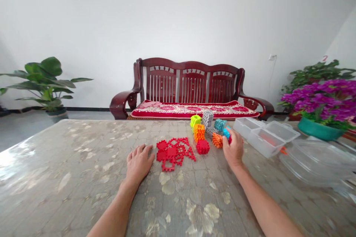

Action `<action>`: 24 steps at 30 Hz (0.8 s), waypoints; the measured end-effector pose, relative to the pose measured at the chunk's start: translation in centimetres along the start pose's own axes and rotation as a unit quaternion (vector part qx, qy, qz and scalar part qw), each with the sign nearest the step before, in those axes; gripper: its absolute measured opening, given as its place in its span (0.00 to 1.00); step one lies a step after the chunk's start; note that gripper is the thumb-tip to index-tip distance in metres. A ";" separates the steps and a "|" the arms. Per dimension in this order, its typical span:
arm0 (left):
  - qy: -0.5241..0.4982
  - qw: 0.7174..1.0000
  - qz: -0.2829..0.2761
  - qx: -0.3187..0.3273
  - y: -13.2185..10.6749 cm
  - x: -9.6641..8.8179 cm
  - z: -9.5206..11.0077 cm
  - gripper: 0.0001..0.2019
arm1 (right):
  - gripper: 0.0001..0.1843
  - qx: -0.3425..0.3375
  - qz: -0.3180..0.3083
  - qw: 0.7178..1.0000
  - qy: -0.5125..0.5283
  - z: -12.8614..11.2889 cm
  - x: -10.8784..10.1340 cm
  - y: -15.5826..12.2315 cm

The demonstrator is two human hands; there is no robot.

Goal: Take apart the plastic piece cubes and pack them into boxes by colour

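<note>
Flat on the table lies my left hand (140, 161), its fingers slightly spread and nothing held. Just right of it is a loose pile of flat red interlocking foam-like pieces (172, 152) with toothed edges, some solid and some frame-shaped. My right hand (234, 149) is curled with its fingertips around a red interlocking piece (229, 139), mostly hidden by the fingers. A bright blue block (226, 132) shows right behind the fingertips. Left of this hand stand an orange-red block (217, 140), a red cube (203, 147), a yellow-orange block (199, 133) and a lime block (195, 120).
Grey blocks (207, 118) and a teal block (220, 124) stand behind. To the right are a clear divided box (267, 146), transparent lids (317, 161) and a green pot (319, 130) with purple flowers. A wooden bench (191, 81) stands beyond the patterned table (91, 177).
</note>
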State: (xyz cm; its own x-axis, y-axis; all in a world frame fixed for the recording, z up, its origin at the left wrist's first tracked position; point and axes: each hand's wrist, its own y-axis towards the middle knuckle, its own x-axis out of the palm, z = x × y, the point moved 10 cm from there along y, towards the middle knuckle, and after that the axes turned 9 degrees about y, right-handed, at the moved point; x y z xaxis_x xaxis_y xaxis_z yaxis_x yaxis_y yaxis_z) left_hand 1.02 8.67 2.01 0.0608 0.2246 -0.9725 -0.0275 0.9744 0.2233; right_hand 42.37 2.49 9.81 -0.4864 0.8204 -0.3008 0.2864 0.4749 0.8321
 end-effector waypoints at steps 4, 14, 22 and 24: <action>-0.001 1.000 0.006 0.005 -0.1 -0.2 0.1 0.19 | 0.17 -0.048 -0.148 0.976 0.155 -8.2 5.6 -3.5; 0.015 0.999 0.001 0.046 -0.4 0.2 1.1 0.19 | 0.25 0.028 -0.347 0.936 0.046 -12.1 16.2 -8.6; 0.028 0.997 0.006 0.065 -0.6 0.2 1.6 0.20 | 0.29 -0.010 -0.392 0.919 0.050 -13.6 15.9 -9.7; 0.024 0.997 0.009 0.072 -0.8 0.0 1.8 0.20 | 0.30 -0.004 -0.395 0.918 0.037 -13.5 15.9 -9.6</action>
State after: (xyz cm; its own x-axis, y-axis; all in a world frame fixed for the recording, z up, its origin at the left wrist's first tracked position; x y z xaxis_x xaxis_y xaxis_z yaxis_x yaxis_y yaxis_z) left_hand 2.88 7.96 1.97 0.0129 0.2448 -0.9695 0.1160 0.9626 0.2447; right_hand 20.74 6.69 3.28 -0.5948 0.1964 -0.7795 -0.1862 0.9096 0.3713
